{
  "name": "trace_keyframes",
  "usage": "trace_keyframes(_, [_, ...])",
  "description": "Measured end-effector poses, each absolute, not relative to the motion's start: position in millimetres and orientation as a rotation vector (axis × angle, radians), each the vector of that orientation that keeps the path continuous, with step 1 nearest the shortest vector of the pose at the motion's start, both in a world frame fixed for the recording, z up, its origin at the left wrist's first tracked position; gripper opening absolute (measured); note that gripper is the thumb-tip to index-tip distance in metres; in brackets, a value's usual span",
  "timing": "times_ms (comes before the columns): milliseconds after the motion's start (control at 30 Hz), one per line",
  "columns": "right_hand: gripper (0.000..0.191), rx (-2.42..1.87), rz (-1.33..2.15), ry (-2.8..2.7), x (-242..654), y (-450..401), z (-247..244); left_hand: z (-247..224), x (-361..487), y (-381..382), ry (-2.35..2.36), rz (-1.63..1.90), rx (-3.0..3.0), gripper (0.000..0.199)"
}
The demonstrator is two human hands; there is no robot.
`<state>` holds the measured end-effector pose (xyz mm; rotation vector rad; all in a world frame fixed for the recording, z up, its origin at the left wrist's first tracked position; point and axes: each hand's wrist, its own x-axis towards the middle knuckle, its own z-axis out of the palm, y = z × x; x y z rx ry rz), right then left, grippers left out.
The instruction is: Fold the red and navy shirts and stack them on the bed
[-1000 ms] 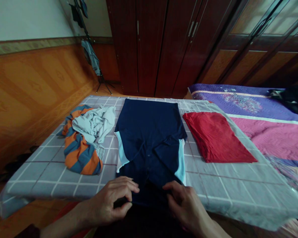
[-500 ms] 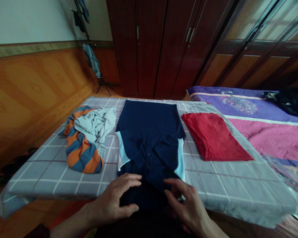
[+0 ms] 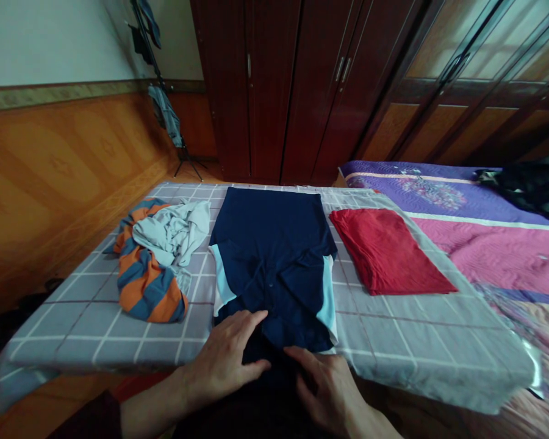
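Two open hands on a navy shirt, laid flat on a checked cover

The person's left hand (image 3: pixel 222 360) and right hand (image 3: pixel 324 387) rest on the near part of a navy knit shirt (image 3: pixel 269 256), well apart from each other. Both are open: the left lies flat with its fingers spread on the soft fabric, and the right lies lightly curved over the dark cloth, with no clear pinch on it. The shirt lies in the middle of a grey checked cover (image 3: pixel 91 317), its far end a smooth, straight-edged rectangle and its middle creased into overlapping diagonal folds. A pale blue panel (image 3: pixel 328 302) shows along its right side and another along its left. Its nearest part runs into shadow at the near edge, where the cover's thin cloth hangs over.

To the left, just beside the shirt, a crumpled pale grey garment (image 3: pixel 174 231) lies bunched on an orange-and-blue striped cloth (image 3: pixel 141 280). To the right, a red garment (image 3: pixel 384 250) lies folded into a flat, slightly wrinkled shape. Farther right is a quilted purple and pink bedspread (image 3: pixel 485 238), with a heap of glossy black fabric (image 3: pixel 526 183) at its far side. Beyond stand a dark wooden wardrobe (image 3: pixel 274 91) and a metal clothes stand (image 3: pixel 165 110) with garments hanging from it, against wood-patterned wall panelling (image 3: pixel 50 183).
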<state>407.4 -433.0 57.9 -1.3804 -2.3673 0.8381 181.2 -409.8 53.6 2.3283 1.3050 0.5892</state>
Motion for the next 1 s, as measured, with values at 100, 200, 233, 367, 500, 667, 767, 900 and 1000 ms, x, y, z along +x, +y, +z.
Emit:
trace_keyframes(100, [0.050,-1.342,0.853,-2.427,408,-431,62,52,186,-404,1.374,0.667,2.331,0.046])
trace_keyframes(200, [0.051,-1.349,0.805,-2.547,409,-429,65,62,185,-394,1.412,0.843,2.268,0.034])
trace_keyframes(233, [0.052,-1.356,0.784,-2.602,408,-428,66,68,184,-391,1.430,0.887,2.224,0.030])
trace_keyframes(367, [0.050,-1.380,0.745,-2.760,406,-426,69,78,187,-386,1.458,0.829,2.129,0.030])
trace_keyframes(500, [0.054,-1.347,0.747,-2.754,409,-426,67,71,193,-385,1.442,0.663,2.196,0.038])
trace_keyframes(667, [0.057,-1.370,0.740,-2.737,410,-424,64,79,194,-374,1.498,0.748,2.160,0.038])
trace_keyframes(767, [0.050,-1.347,0.768,-2.806,403,-421,66,87,201,-373,1.377,0.628,2.219,0.043])
trace_keyframes(900, [0.041,-1.144,0.964,-2.690,410,-420,74,94,204,-385,1.027,0.233,2.396,0.044])
trace_keyframes(1000, [0.032,-1.214,0.857,-2.440,440,-417,79,102,188,-393,0.871,0.126,2.445,0.040])
